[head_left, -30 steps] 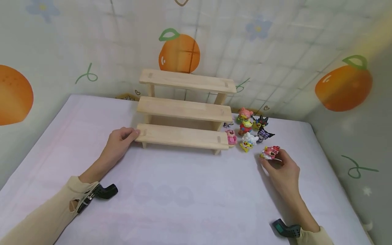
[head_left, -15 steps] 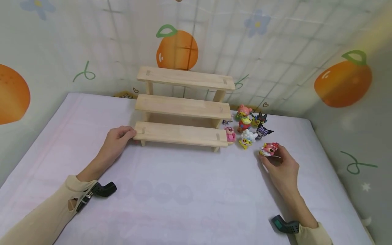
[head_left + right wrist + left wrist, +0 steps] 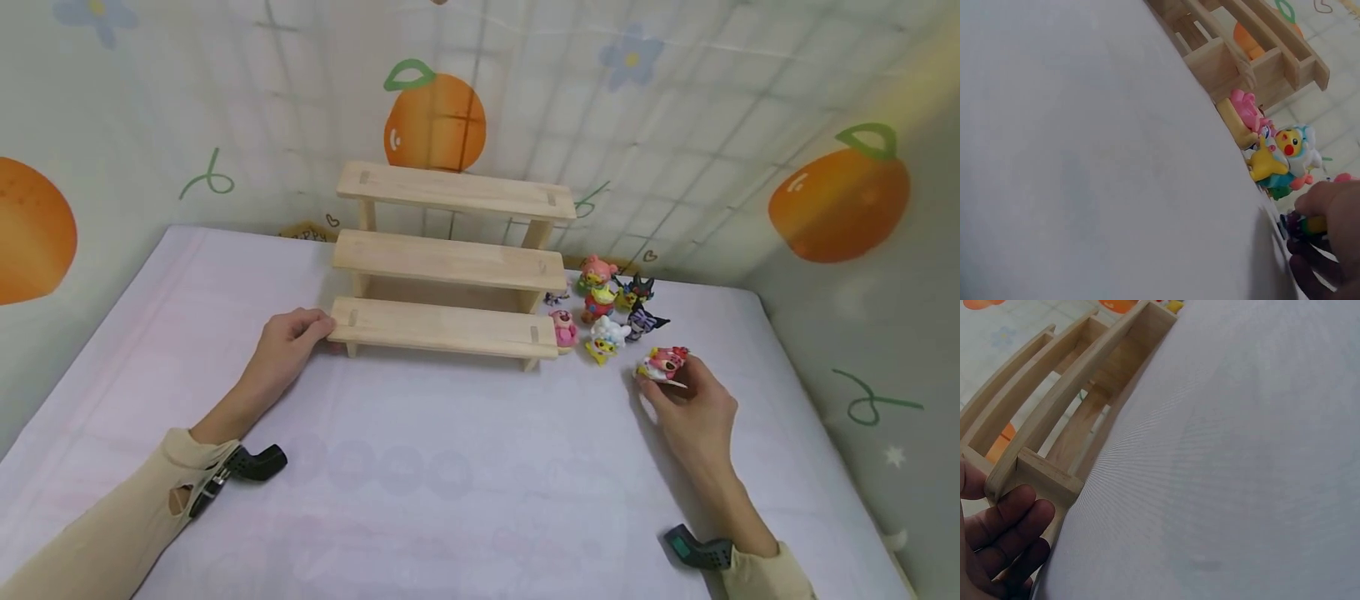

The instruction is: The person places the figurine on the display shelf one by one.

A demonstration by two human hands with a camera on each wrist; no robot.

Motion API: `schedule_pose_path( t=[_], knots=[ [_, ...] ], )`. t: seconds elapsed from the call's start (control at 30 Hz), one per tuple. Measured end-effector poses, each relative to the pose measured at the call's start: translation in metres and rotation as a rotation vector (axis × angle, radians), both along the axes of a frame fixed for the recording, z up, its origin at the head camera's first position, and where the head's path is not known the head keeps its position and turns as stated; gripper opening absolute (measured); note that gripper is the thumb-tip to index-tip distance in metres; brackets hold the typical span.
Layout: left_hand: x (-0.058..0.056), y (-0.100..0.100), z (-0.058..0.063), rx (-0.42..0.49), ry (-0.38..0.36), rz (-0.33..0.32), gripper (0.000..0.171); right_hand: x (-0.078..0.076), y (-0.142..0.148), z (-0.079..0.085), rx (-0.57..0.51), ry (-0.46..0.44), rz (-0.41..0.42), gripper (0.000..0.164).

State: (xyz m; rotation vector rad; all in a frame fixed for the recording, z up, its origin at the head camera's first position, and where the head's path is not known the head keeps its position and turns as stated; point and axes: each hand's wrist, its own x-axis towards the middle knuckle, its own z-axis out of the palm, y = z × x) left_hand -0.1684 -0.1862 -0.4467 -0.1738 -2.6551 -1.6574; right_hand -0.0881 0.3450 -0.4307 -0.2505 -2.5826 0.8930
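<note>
A three-tier wooden display stand [image 3: 442, 327] rises in steps at the back of the table in the head view. My left hand [image 3: 288, 350] pinches the left end of its lowest shelf; in the left wrist view the fingers [image 3: 1013, 515] curl beneath that end. A small pink, white and yellow figurine [image 3: 663, 364] is held between the thumb and fingers of my right hand [image 3: 697, 417], tilted, close over the table right of the stand. In the right wrist view, the right hand [image 3: 1338, 212] covers most of what it grips.
Several figurines cluster by the stand's right end, among them a pink bear [image 3: 564, 328], a yellow one with a white hood [image 3: 606, 340] and a purple-black one [image 3: 643, 323]. A white cloth covers the table [image 3: 450, 467]. Behind hangs a curtain [image 3: 690, 150] printed with oranges.
The head view has shifted slightly. In my right hand the figurine has moved a touch to the right over the last half second; my left hand keeps its place at the shelf end.
</note>
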Motion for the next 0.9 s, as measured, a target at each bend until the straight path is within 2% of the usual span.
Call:
schedule_pose_path(
  t=[0.13,0.33,0.6,0.77,0.9],
  knots=[
    [0.000,0.001,-0.001,0.012,0.007,-0.008,0.029,0.001,-0.004,0.011,-0.003,0.012,-0.009,0.048],
    [0.000,0.000,0.000,0.002,0.026,0.002,0.029,-0.006,-0.017,0.030,0.033,0.118,0.041,0.045],
    [0.002,0.001,0.000,-0.010,0.008,0.006,0.028,-0.017,-0.031,0.055,-0.018,0.208,0.084,0.045],
    [0.002,0.001,0.001,-0.004,0.020,0.000,0.030,-0.020,-0.042,0.067,-0.033,0.196,0.086,0.049],
    [0.001,0.001,0.001,-0.004,0.023,0.004,0.030,-0.020,-0.047,0.068,-0.035,0.158,0.083,0.052]
  ],
)
